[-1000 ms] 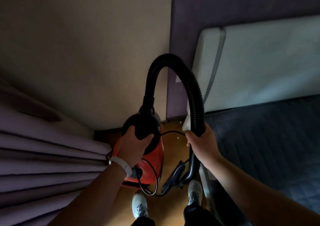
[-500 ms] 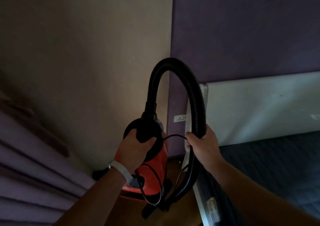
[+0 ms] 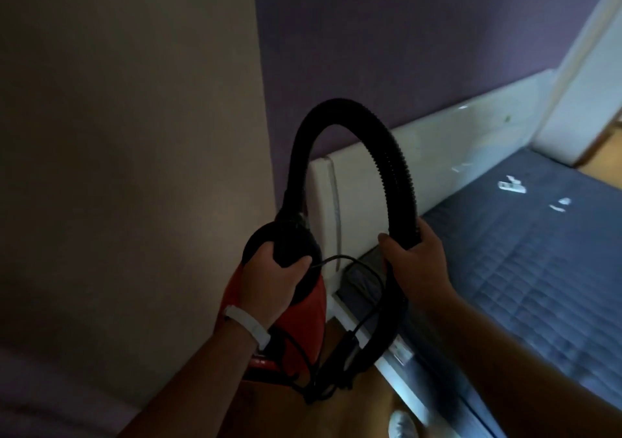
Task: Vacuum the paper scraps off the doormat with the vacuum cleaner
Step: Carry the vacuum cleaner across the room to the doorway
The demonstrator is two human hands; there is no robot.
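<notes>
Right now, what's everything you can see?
vacuum cleaner: one, red with black top, near the wall corner
hose: one, black, arched, centre
cord: one, black, dangling under the hose
paper scraps: several, white, on the mat's far part
mat: one, dark grey, right side
board: one, white, along the purple wall
shoe: one, white, bottom edge
wristband: one, white, left wrist
left hand: one, gripping the vacuum cleaner's top
right hand: one, gripping the hose

The person is wearing a white wristband (image 3: 249, 328) at the wrist of the left hand (image 3: 269, 283). The left forearm (image 3: 202, 380) and right forearm (image 3: 505, 353) are showing bare, and a pale shoe (image 3: 402, 424) is peeking in at the bottom edge.
</notes>
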